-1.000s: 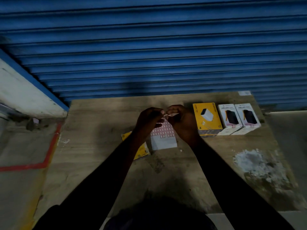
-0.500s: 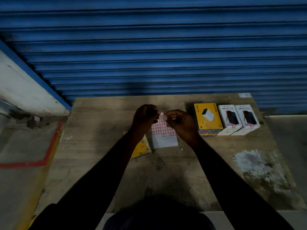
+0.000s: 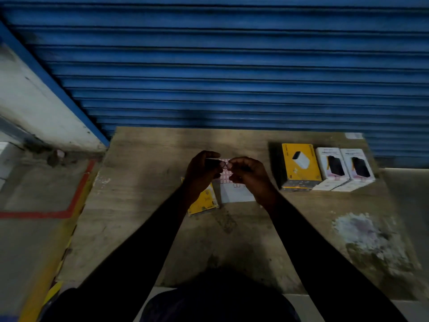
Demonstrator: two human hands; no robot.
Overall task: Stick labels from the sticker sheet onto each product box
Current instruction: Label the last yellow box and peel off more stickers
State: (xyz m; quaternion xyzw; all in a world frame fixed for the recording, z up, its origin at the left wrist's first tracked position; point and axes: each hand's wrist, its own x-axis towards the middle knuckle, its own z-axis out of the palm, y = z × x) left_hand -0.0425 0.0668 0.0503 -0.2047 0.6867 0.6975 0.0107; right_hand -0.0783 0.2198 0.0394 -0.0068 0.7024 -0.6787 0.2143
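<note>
Under the grip of the left hand (image 3: 202, 175) and right hand (image 3: 251, 180), a worn brown wooden table top (image 3: 144, 205). Nearer and right of the grip, a white chalky stain (image 3: 362, 231) on the wood. Behind the grip, a big blue metal roll-down shutter (image 3: 232, 66) with long ridges. Far left of the grip, a white wall (image 3: 30, 108) with a slanted blue edge (image 3: 53, 84). Below that, grey concrete floor (image 3: 30, 247) with a red painted line (image 3: 46, 214) and a yellow stripe (image 3: 34, 298). Dim light all over.

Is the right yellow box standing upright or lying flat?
Lying flat: the right yellow box rests on the table, printed face up.
</note>
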